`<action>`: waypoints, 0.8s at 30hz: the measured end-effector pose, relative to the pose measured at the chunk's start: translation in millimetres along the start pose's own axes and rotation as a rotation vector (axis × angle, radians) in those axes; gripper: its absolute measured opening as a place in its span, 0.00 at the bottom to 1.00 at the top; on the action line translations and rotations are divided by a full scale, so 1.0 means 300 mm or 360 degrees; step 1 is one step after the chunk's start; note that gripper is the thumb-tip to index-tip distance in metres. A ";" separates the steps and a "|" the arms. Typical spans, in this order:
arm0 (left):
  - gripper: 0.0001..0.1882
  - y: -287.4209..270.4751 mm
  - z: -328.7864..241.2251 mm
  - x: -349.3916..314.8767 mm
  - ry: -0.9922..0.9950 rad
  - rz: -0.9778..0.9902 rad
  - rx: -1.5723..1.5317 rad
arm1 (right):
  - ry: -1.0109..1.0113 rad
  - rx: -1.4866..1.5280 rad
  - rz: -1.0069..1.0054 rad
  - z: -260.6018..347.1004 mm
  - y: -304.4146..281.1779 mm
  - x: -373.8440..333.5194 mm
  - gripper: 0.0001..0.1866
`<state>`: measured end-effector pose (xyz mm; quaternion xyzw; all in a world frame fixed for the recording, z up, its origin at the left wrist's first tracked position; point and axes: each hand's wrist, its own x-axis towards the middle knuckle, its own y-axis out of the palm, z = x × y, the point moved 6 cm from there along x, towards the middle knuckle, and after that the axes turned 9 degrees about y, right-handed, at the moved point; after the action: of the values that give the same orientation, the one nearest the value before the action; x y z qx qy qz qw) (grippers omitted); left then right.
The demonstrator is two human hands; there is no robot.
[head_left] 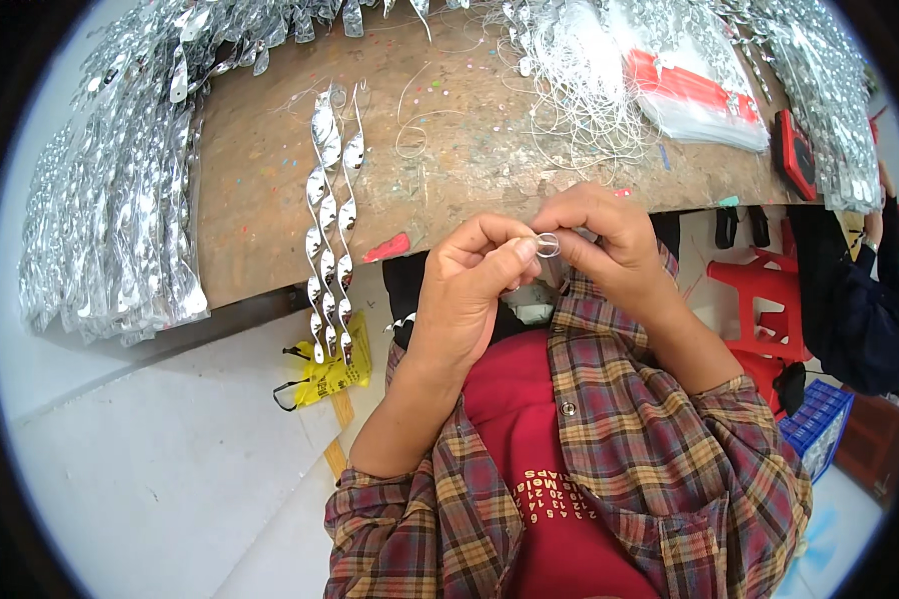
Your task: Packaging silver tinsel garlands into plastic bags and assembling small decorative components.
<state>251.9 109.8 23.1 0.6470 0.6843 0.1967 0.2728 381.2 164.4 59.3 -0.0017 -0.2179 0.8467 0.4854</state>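
In front of my chest, just off the table's near edge, my left hand [479, 290] pinches a thin pale string loop [548, 246] between thumb and forefinger. My right hand [609, 245] meets it there, its thumb and finger closed on the other side of the same loop. Two twisted silver strips [327, 215] lie side by side on the brown table [459, 180], left of my hands. Their lower ends hang past the table edge. Farther back sits a tangled heap of white string [584, 100].
Bundles of silver strips [120, 210] cover the table's left end, and more [819, 90] hang at the right. Clear bags with a red band [704, 110] lie near a red-and-black box [794, 155]. A red stool [764, 299], blue crate [817, 424] and another person's dark sleeve [874, 329] are at right.
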 end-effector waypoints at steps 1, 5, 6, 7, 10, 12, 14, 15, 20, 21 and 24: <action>0.06 0.000 -0.008 0.000 0.0025 -0.0014 0.0043 | 0.0015 -0.0010 -0.0001 0.012 -0.002 -0.003 0.07; 0.05 0.007 -0.021 -0.001 0.0117 -0.0130 0.0159 | -0.0005 -0.0001 -0.0043 0.020 -0.003 -0.010 0.07; 0.05 0.006 -0.025 -0.001 0.0157 -0.0151 0.0197 | -0.0005 -0.0001 -0.0043 0.022 -0.004 -0.012 0.07; 0.06 0.006 -0.029 -0.001 0.0196 -0.0171 0.0234 | 0.0033 0.0027 -0.0034 0.020 -0.006 -0.013 0.07; 0.06 0.010 -0.030 -0.002 0.0191 -0.0190 0.0205 | 0.0185 0.0245 -0.0044 -0.017 -0.005 -0.018 0.06; 0.06 0.003 -0.028 -0.002 0.0183 -0.0186 0.0204 | 0.0298 0.0433 -0.0061 -0.034 -0.004 -0.021 0.06; 0.06 0.000 -0.025 -0.001 0.0176 -0.0183 0.0202 | 0.0436 0.0660 -0.0057 -0.039 -0.004 -0.024 0.06; 0.06 0.000 -0.023 -0.001 0.0167 -0.0180 0.0193 | 0.0435 0.0660 -0.0057 -0.043 -0.007 -0.024 0.06; 0.06 -0.004 -0.015 0.000 0.0142 -0.0173 0.0143 | 0.0140 0.0229 -0.0085 0.008 -0.020 -0.025 0.08; 0.07 -0.002 -0.018 -0.001 0.0150 -0.0136 0.0155 | 0.0138 0.0230 -0.0084 0.014 -0.019 -0.020 0.08; 0.08 0.001 -0.013 0.000 0.0170 -0.0081 0.0191 | 0.0009 -0.0011 -0.0128 0.035 -0.021 -0.011 0.08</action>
<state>249.8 110.1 26.2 0.6330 0.7248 0.1825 0.2015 385.9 160.5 70.5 0.0030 -0.2193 0.8257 0.5198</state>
